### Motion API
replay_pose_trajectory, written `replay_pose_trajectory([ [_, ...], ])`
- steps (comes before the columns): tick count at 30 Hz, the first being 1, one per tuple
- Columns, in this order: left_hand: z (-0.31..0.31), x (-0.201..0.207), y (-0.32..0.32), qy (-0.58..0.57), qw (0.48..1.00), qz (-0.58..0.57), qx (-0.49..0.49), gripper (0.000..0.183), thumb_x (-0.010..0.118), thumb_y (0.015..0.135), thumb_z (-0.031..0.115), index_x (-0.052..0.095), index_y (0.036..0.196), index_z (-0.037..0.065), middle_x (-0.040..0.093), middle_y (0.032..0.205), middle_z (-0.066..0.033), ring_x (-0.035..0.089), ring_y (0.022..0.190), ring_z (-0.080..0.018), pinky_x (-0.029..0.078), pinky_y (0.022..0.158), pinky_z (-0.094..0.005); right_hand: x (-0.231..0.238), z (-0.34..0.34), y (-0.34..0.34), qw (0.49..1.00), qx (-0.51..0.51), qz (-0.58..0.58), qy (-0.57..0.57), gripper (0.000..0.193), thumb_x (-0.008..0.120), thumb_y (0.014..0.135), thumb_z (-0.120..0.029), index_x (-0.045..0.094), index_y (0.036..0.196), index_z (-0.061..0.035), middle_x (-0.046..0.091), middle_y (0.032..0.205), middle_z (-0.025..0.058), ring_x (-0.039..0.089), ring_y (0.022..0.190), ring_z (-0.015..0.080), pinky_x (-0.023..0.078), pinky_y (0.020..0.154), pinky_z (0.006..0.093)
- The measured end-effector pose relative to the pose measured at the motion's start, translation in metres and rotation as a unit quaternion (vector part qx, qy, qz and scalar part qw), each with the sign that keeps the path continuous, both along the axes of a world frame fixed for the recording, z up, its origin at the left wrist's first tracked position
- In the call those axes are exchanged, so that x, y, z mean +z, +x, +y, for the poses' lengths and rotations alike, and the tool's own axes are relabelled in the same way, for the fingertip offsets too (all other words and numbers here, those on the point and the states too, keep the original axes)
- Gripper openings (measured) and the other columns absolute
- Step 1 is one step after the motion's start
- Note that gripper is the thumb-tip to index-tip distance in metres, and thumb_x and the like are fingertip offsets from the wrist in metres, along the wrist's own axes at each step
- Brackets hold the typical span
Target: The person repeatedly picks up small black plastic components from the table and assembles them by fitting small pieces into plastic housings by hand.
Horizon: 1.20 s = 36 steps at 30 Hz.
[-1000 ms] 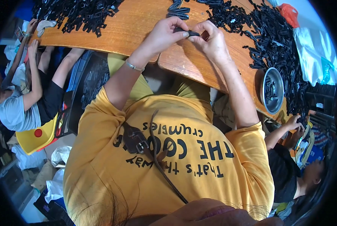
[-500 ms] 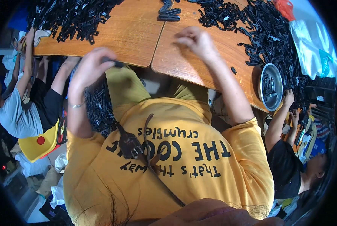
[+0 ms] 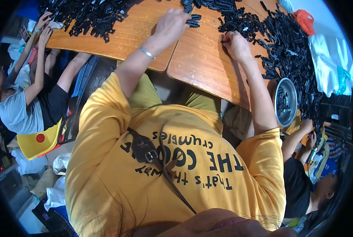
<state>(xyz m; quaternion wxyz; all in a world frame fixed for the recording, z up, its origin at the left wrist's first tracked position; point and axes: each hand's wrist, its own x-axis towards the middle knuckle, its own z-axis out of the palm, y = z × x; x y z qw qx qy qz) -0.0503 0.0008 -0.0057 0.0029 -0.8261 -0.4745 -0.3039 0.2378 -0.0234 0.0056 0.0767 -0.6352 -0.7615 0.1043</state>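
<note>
My left hand (image 3: 171, 28) reaches to the far middle of the wooden table, fingers curled together. Its fingertips are against a few long black plastic pieces (image 3: 193, 23); what lies under the fingers is partly hidden. Further right, my right hand (image 3: 238, 46) pinches a small dark part (image 3: 224, 42) just above the wood. That hand is at the near edge of a heap of small black plastic parts (image 3: 241, 23).
A large black heap (image 3: 89, 15) covers the far left, and another pile of long black pieces (image 3: 289, 47) runs down the right. A metal bowl (image 3: 278, 112) holding black pieces sits at the right edge. White plastic bags (image 3: 330, 63) lie beyond. Co-workers sit on both sides.
My left hand has moved from the table's near edge, where it held a dark piece, forward and right to the long pieces. My right hand has shifted right to the small-part heap.
</note>
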Motion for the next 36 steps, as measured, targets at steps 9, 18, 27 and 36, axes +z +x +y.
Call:
replay_pose_trajectory([
  [9,0.009,-0.02,0.003,-0.048,0.997,-0.064,0.021,0.025,0.077,0.087,0.011,0.074,0.111,0.01,0.066,0.092,-0.0115,0.068,0.09,-0.0316,0.057,0.082,-0.0423,0.011,-0.027,-0.041,0.92,-0.041,0.375,-0.105,0.014,0.077,0.091,-0.005,0.064,0.096,0.001,0.068,0.078,0.0071,0.066,0.067,0.0115,0.054,0.058,0.0278],
  [18,-0.022,-0.012,-0.005,-0.493,0.65,-0.571,-0.092,0.02,0.066,0.102,0.013,0.067,0.118,0.001,0.073,0.112,-0.0081,0.072,0.097,-0.0153,0.059,0.085,-0.0292,0.028,-0.039,-0.092,0.918,-0.068,0.391,0.025,0.022,0.083,0.088,-0.008,0.062,0.083,-0.0024,0.069,0.072,0.0053,0.067,0.063,0.011,0.054,0.057,0.0282],
  [27,-0.035,0.002,-0.005,-0.511,0.542,-0.632,-0.213,0.025,0.065,0.103,0.015,0.064,0.125,0.005,0.071,0.116,-0.0062,0.07,0.103,-0.0153,0.058,0.09,-0.0301,0.029,-0.043,-0.099,0.885,0.056,0.352,0.299,0.016,0.081,0.081,0.002,0.067,0.088,-0.0026,0.064,0.082,0.0108,0.066,0.07,0.0207,0.055,0.064,0.0308],
  [36,-0.039,0.012,-0.003,-0.528,0.531,-0.63,-0.206,0.027,0.062,0.105,0.017,0.063,0.129,0.006,0.07,0.118,-0.0046,0.068,0.106,-0.0131,0.058,0.087,-0.0283,0.039,-0.05,-0.094,0.881,0.094,0.38,0.266,0.018,0.08,0.079,0.007,0.069,0.088,-0.0023,0.065,0.088,0.008,0.068,0.076,0.0187,0.056,0.064,0.0298],
])
